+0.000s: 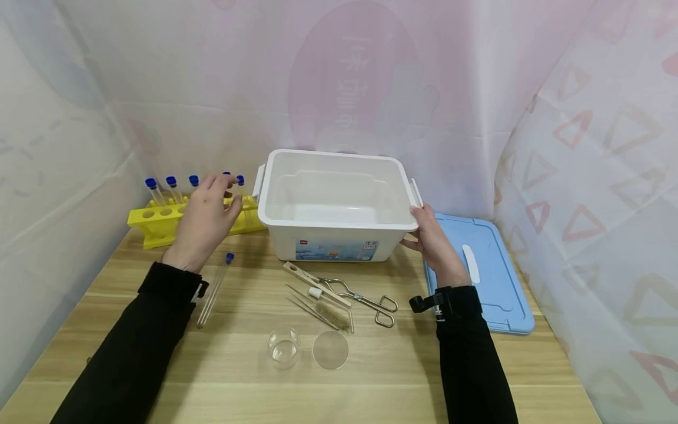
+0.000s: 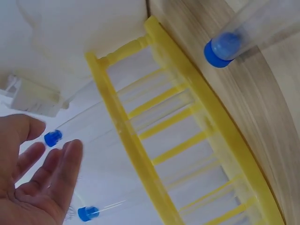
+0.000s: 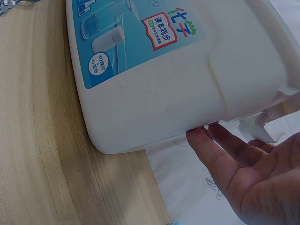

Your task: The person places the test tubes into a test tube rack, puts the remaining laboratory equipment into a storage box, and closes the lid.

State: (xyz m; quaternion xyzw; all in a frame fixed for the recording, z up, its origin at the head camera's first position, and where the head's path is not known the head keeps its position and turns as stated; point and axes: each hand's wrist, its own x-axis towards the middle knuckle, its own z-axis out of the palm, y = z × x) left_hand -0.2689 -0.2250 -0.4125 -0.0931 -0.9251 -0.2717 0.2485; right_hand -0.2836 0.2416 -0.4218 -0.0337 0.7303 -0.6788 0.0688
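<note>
We are seeing the left hand hanging at the yellow rack, on the left side of the table. In the left wrist view, its loosely bent fingers are spreading about the blue cap of a test tube standing in that rack; gaps are showing around the cap, so we are finding the hand unclosed (we are not managing to tell whether any finger is brushing it).

Meanwhile, the right hand is gripping the white tub at its right end, thumb lying by the rim and fingertips pressing the outer wall below. The tub is standing upright and lidless, right of the rack, its printed label facing us.

We are also noticing another capped tube lying before the rack. In front of the tub, metal tongs, a brush and a wooden strip are lying close together; nearer us, a clear beaker is standing just left of a clear disc. The blue lid is lying flat beyond the right hand.
</note>
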